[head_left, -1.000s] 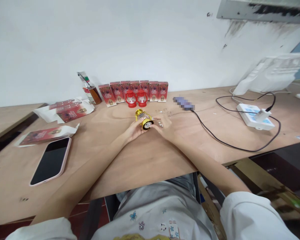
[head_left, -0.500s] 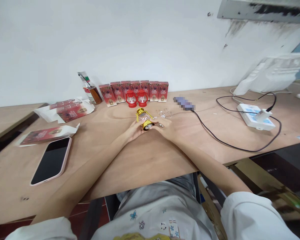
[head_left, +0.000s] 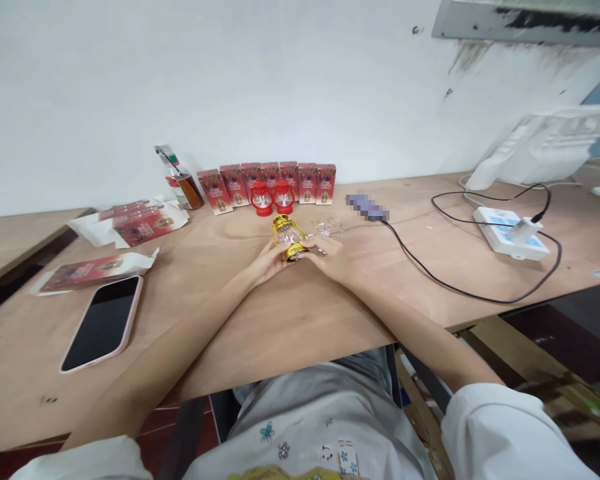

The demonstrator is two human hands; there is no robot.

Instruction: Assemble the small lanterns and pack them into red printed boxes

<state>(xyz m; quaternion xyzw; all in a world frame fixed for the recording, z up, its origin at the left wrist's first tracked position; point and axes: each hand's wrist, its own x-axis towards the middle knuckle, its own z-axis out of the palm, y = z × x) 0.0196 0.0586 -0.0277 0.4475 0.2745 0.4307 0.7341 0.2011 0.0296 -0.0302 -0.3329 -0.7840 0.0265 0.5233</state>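
Note:
A small gold lantern [head_left: 289,235] with a clear globe is gripped at its base between my two hands, tilted with its top away from me. My left hand [head_left: 270,263] is closed on the base from the left. From the right, my right hand [head_left: 329,257] also grips the base, thumb near its underside. Just behind stand two red lanterns, the left one [head_left: 262,199] and the right one [head_left: 283,197]. Small loose metal pieces [head_left: 330,228] lie beyond my right hand; their kind is too small to tell.
Several red printed boxes [head_left: 270,175] line the wall, beside a bottle of brown liquid [head_left: 186,190]. Flat red packaging [head_left: 97,270] and a phone [head_left: 103,323] lie at left. At right are a blurred purplish device [head_left: 366,207], a black cable [head_left: 430,281] and a power strip [head_left: 505,230].
The lantern has tipped slightly more upright, so less of its underside shows. Both hands keep their hold on it.

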